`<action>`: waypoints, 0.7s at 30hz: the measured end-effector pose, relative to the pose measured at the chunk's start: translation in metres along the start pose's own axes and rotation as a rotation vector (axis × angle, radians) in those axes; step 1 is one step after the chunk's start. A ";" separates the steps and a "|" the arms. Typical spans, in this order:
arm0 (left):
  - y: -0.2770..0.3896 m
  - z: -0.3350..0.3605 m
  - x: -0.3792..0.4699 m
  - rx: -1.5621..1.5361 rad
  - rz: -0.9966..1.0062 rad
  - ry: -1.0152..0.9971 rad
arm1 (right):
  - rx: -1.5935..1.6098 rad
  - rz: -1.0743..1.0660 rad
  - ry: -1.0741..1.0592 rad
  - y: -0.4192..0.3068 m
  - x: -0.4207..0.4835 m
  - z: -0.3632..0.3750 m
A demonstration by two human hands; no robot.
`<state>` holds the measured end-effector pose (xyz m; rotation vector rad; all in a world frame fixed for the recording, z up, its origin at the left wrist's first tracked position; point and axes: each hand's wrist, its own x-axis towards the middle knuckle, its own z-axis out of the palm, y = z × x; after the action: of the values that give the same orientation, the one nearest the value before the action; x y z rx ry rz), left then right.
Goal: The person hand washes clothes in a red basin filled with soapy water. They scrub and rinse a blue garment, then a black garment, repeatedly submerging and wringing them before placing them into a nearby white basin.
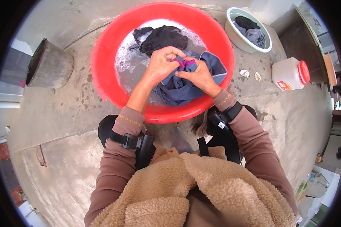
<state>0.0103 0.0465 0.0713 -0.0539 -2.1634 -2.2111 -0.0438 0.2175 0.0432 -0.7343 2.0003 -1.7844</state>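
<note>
A wide red plastic basin (103,71) stands on the floor before me, holding grey, sudsy water. Over its near right side, a wet blue-grey garment (182,95) with purple edging lies bunched, partly against the rim. My left hand (162,65) pinches the garment near the purple edging, and my right hand (197,72) grips it just beside, fingertips close together. Beyond my hands, a black cloth item (163,38) floats among white foam at the far side. Whatever lies underneath the garment is hidden.
At the back right, a pale green tub (238,42) holds grey and black clothes. A plastic jar with a red lid (289,74) rests on its side to the right, near two small white scraps (244,73). A worn metal bucket (51,66) is at left on the concrete floor (59,113).
</note>
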 end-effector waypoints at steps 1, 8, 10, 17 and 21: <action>0.000 -0.006 -0.002 0.035 -0.116 0.009 | 0.022 0.064 0.038 -0.005 0.003 0.002; -0.023 -0.054 -0.012 -0.236 -0.054 0.123 | -0.111 -0.002 0.138 -0.140 0.044 -0.029; -0.037 -0.056 -0.009 -0.099 -0.177 0.123 | -0.103 -0.018 0.155 -0.193 0.059 -0.045; -0.046 -0.041 -0.015 0.201 -0.062 0.160 | 0.042 -0.150 0.316 -0.373 0.067 -0.046; -0.017 -0.037 -0.016 -0.179 0.094 0.122 | -0.081 -0.342 0.262 -0.431 0.051 -0.025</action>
<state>0.0256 0.0098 0.0524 -0.0256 -1.8580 -2.2841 -0.0383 0.1783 0.4759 -0.9587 2.2338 -2.0949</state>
